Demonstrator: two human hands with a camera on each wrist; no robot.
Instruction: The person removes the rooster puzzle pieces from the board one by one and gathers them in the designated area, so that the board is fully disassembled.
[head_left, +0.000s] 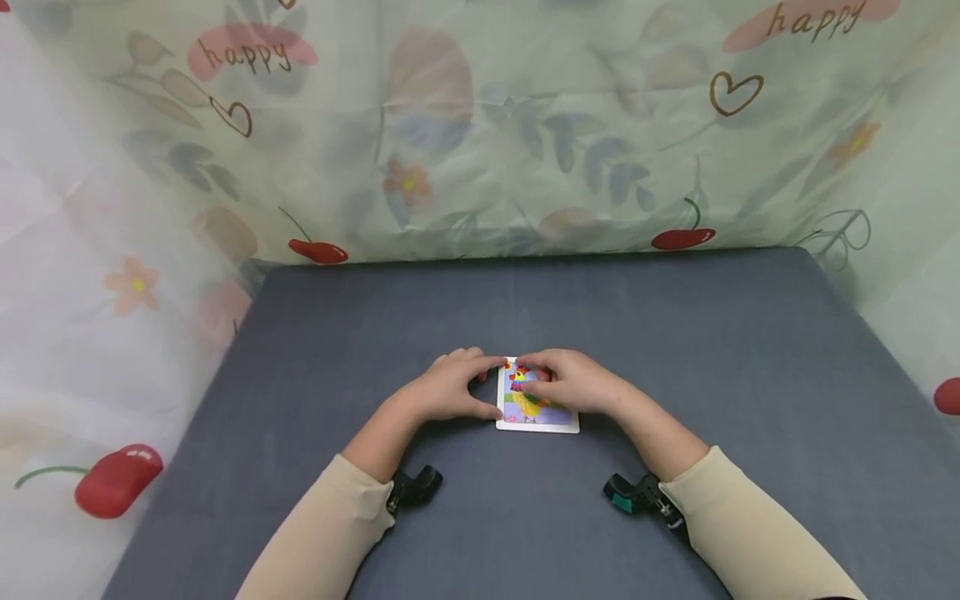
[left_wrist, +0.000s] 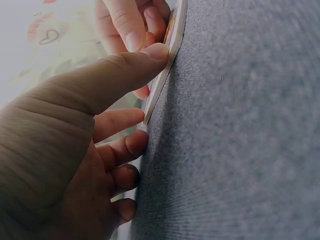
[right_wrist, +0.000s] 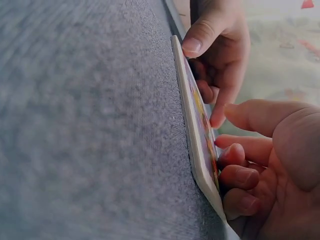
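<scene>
A small square picture board [head_left: 537, 428] with a white border and a colourful rooster lies flat on the table. At its left side, my left hand [head_left: 450, 387] holds the board between thumb and index finger, the thumb at the near corner and the index at the far one. The left wrist view shows that thumb [left_wrist: 156, 52] on the border. My right hand [head_left: 576, 385] rests over the board's right part and hides some of the picture. Its index finger reaches the far edge, the thumb [right_wrist: 250, 115] stands raised, and the other fingers bend against the picture.
A dark grey cloth covers the table [head_left: 517, 517]. Behind it hangs a pale printed curtain [head_left: 480, 167] with cherries, hearts and flowers, which also closes off both sides. Black wrist devices [head_left: 416, 486] are worn below the light sleeves [head_left: 322, 525].
</scene>
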